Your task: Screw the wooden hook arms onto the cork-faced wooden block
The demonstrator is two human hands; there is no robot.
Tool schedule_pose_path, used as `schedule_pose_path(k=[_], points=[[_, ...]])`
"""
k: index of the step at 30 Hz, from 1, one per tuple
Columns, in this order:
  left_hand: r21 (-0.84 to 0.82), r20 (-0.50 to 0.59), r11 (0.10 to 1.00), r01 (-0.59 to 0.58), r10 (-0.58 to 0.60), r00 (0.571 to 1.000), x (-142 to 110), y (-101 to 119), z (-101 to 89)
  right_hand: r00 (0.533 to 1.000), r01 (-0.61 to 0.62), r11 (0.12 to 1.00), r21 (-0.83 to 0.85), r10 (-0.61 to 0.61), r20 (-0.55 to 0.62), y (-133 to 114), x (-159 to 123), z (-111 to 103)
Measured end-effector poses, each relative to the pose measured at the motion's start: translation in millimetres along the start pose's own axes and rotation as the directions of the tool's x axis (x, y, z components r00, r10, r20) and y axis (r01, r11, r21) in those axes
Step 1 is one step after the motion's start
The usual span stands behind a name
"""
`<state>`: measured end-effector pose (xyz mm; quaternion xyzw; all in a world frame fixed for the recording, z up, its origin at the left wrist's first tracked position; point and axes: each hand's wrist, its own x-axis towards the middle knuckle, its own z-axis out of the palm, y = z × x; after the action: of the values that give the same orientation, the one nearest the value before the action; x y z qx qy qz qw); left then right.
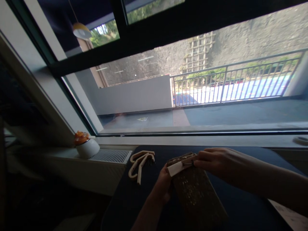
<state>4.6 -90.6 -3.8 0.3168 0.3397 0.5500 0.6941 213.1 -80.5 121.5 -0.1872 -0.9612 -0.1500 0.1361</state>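
Observation:
A brown, rough-surfaced slab (194, 192) with glittery specks is tilted over the dark table. Along its upper edge lies a pale flat strip (175, 168). My left hand (163, 186) is closed around the left end of the strip and the slab's edge. At the strip's right part, my right hand (207, 158) pinches a small, thin rod-like piece (188, 163), too dim to name. To the left on the table are pale wooden hook-shaped pieces (139, 166), partly overlapping, with small dark bits (150, 161) beside them.
The dark table (125, 205) stands against a window sill (168, 140). Left of it, a white pot (87, 148) with orange contents sits by a slatted vent (110, 156). Beyond the large window are a railing (226, 85) and a stone wall (252, 35).

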Motion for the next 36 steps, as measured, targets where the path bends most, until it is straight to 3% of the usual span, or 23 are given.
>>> schedule_pose_path(k=[3,6,9,11,13,15,17,18,20,23,26,28,30,32,34,36], points=[[0.035,-0.015,0.999,-0.003,0.003,1.000,0,5,4.7,0.996,0.058,0.992,-0.114,-0.049,0.079,-4,5,-4],[0.070,-0.072,0.996,-0.063,0.068,0.995,0,9,10.0,0.998,0.068,0.976,-0.209,-0.068,0.007,-10,11,-3],[0.107,-0.173,0.979,-0.173,0.189,0.967,0,11,13.1,0.999,-0.005,0.982,-0.189,-0.004,-0.050,-15,13,4],[0.156,-0.206,0.950,-0.270,0.298,0.932,1,10,13.0,0.989,-0.142,0.985,-0.099,0.136,-0.066,-17,11,11],[0.218,-0.205,0.909,-0.355,0.398,0.894,1,9,11.5,0.934,-0.354,0.935,0.039,0.355,-0.037,-18,9,16],[0.276,-0.197,0.872,-0.403,0.462,0.865,1,7,9.5,0.839,-0.542,0.826,0.153,0.542,0.048,-19,7,17],[0.307,-0.196,0.857,-0.415,0.483,0.853,1,5,7.7,0.780,-0.626,0.759,0.179,0.613,0.127,-20,9,14],[0.304,-0.195,0.860,-0.410,0.477,0.857,1,5,7.2,0.778,-0.628,0.762,0.158,0.612,0.144,-21,10,12],[0.272,-0.194,0.884,-0.381,0.438,0.878,1,6,6.9,0.834,-0.548,0.835,0.046,0.541,0.114,-22,14,6],[0.218,-0.199,0.922,-0.318,0.362,0.911,1,9,8.1,0.975,-0.205,0.947,-0.248,0.218,0.027,-23,20,2],[0.185,-0.209,0.944,-0.273,0.309,0.928,1,12,9.8,0.998,0.060,0.904,-0.423,-0.051,0.032,-24,21,5],[0.190,-0.218,0.943,-0.274,0.312,0.925,0,13,10.3,0.997,0.076,0.907,-0.415,-0.068,0.035,-24,20,9],[0.226,-0.217,0.922,-0.313,0.361,0.907,-2,12,9.9,1.000,-0.013,0.951,-0.310,0.020,0.020,-24,19,14],[0.276,-0.216,0.892,-0.357,0.420,0.882,-3,10,9.3,0.969,-0.245,0.966,-0.088,0.246,0.005,-21,18,18],[0.324,-0.219,0.865,-0.383,0.463,0.859,-5,8,8.8,0.862,-0.504,0.841,0.195,0.505,0.053,-17,17,22],[0.371,-0.220,0.836,-0.404,0.501,0.837,-7,6,8.8,0.745,-0.646,0.648,0.402,0.650,0.149,-11,16,24]])
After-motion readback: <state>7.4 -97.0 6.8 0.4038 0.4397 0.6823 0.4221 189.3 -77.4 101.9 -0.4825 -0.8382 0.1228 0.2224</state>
